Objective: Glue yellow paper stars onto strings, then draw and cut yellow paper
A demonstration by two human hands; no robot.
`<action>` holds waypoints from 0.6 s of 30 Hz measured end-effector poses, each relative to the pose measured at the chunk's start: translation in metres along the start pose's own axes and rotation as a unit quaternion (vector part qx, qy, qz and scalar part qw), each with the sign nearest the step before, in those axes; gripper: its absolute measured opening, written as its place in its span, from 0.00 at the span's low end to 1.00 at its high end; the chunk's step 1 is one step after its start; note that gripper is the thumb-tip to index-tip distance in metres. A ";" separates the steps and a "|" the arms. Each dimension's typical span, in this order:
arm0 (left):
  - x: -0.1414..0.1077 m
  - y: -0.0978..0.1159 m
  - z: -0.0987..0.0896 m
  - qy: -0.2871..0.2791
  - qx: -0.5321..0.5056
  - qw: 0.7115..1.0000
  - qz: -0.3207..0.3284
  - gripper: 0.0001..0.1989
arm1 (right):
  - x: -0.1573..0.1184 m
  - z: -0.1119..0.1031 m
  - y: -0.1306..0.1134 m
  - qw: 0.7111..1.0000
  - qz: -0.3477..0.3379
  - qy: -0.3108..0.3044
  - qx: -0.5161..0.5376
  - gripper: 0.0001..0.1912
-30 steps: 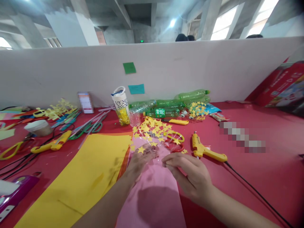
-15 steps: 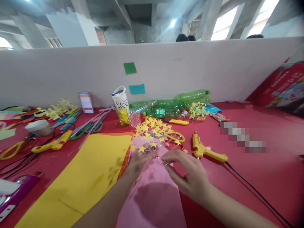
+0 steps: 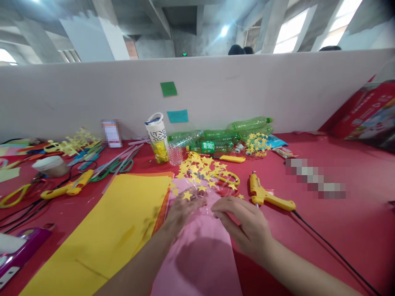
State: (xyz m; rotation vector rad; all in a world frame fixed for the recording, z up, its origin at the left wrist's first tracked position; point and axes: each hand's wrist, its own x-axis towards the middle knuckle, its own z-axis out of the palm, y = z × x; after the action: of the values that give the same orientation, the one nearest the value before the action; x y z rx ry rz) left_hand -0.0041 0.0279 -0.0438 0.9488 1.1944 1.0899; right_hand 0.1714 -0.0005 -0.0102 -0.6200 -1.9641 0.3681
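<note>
Yellow paper stars (image 3: 197, 166) fan out on clear plastic strips that look like a cut-up bottle. My left hand (image 3: 187, 207) is closed around the base of these strips, above the pink paper (image 3: 200, 250). Close by on the right, my right hand (image 3: 243, 220) has thumb and index finger brought together by a clear strip at the near side. Whatever lies between those fingertips is too small to make out. Behind the stars show yellow-handled scissors (image 3: 235, 177). To the right of my right hand lies a yellow glue gun (image 3: 262, 195).
Yellow paper sheets (image 3: 108, 222) lie on the left. Green bottles (image 3: 220, 147), a white cup (image 3: 156, 129) and a yellow cutter (image 3: 233, 159) are farther back. Another star cluster (image 3: 258, 144) stands at right. A purple power strip (image 3: 29, 248) and second glue gun (image 3: 69, 187) are at left.
The star-tipped strips have turned and shifted slightly to the right in my left hand. My right hand's fingers have drawn a little closer together.
</note>
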 end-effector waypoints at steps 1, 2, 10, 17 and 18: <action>0.000 0.000 0.000 0.002 -0.007 1.000 0.002 0.16 | 0.001 0.000 0.000 1.000 0.002 0.006 0.003 0.09; 0.000 0.000 0.000 0.001 -0.015 1.000 0.002 0.16 | 0.001 0.001 -0.001 1.000 0.003 0.013 0.006 0.11; 0.006 -0.006 -0.001 -0.010 -0.076 0.997 0.010 0.18 | -0.003 0.001 -0.001 1.000 0.024 0.009 0.010 0.24; 0.002 0.000 0.000 -0.049 -0.071 0.996 0.032 0.16 | -0.006 0.003 -0.003 0.997 0.028 0.068 0.001 0.21; 0.001 0.001 0.000 -0.048 -0.062 0.996 0.034 0.17 | -0.006 0.002 -0.003 0.996 0.032 0.079 -0.006 0.19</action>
State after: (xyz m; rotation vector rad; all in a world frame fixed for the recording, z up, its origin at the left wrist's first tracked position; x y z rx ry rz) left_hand -0.0037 0.0291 -0.0432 0.9402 1.0099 1.1466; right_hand 0.1708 -0.0066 -0.0141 -0.6989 -1.8000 0.3370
